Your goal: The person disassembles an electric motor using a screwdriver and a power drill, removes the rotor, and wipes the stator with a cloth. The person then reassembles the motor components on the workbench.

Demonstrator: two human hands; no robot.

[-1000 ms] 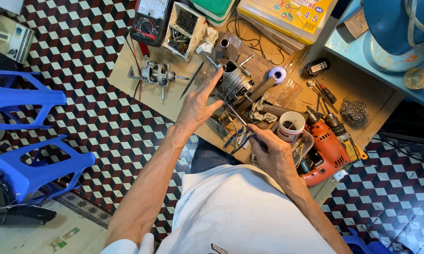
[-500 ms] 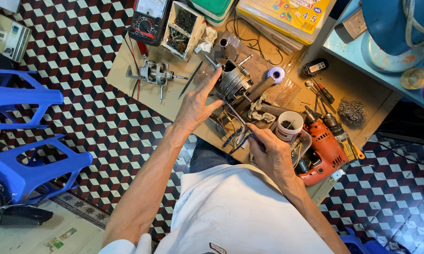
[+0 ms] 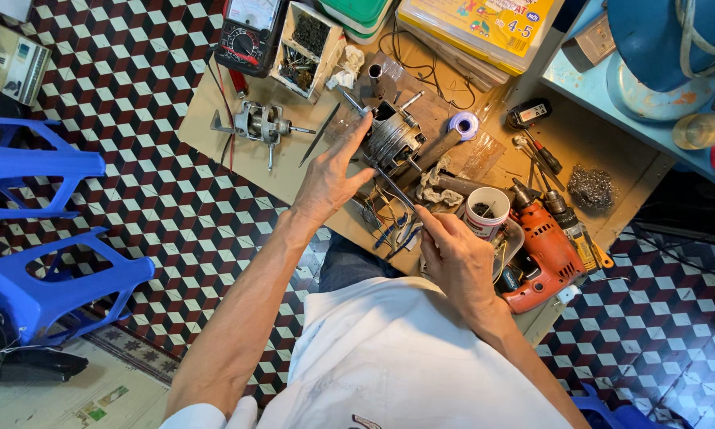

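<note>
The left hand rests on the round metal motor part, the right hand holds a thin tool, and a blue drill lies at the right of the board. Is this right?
Not quite: the drill is orange-red, not blue, as the head view shows. The left hand does rest on the motor part, and the right hand holds a thin tool.

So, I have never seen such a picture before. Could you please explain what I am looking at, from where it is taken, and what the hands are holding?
The picture comes from a camera worn on a person's head, looking down at their own arms. There is no machine, only two bare hands. They work at a low brown wooden board over a checkered tile floor. The left hand rests against a round grey metal motor part wound with wire. The right hand holds a thin metal tool in its fingers, pointing toward that part. Nearby lie an orange electric drill, a white cup, a black meter with a dial and blue plastic stools.
</note>
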